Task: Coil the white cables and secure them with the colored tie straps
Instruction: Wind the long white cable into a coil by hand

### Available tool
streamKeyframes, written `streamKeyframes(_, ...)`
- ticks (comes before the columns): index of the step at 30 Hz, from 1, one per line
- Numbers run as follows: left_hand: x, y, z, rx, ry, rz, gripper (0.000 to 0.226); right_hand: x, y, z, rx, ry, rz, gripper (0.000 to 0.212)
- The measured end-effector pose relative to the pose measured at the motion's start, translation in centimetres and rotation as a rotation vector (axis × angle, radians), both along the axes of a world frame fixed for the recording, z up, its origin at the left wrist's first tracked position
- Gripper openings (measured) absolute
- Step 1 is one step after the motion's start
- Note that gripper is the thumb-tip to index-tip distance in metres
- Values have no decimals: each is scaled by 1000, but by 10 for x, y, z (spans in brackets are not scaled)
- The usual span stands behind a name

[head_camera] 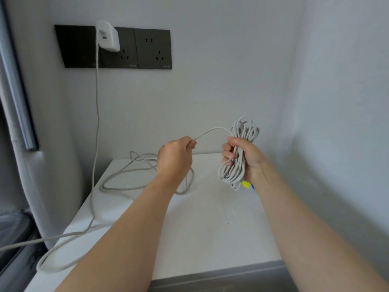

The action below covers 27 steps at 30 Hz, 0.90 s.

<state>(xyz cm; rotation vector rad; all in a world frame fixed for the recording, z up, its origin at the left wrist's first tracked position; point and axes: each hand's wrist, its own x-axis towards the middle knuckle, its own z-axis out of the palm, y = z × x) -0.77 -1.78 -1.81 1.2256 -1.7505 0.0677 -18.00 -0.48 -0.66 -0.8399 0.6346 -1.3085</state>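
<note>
Coil [245, 128] partly wound: right hand [244, 157] fingers [227, 153] wrap it, left hand [175, 157] fingers [192, 144] pinch the free strand [212, 130]. Loose cable [126, 171] lies near table's [210, 228] far edge; ties [245, 183] unused.

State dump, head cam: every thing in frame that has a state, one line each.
coil: looped, held above table, untied
right hand: grips the coil
left hand: pinches the free strand
free strand: runs from coil to left hand
loose cable: uncoiled, on table
tie straps: on table, unused, partly hidden
charger: plugged into wall socket
</note>
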Motion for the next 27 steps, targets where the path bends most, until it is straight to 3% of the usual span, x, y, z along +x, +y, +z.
streamKeyframes(5,-9,6,-1,50,-63,-104,23,4,3,-2,67,38,-50,15)
streamKeyframes(14,-14,12,-1,116,-105,-236,20,3,2,-4,70,-22,-10,19)
streamKeyframes(20,-5,3,-1,151,-256,-143,22,4,2,-2,18,-93,-84,21)
streamKeyframes(27,4,-3,2,79,-256,-91,27,4,0,-1,-38,-206,-132,20)
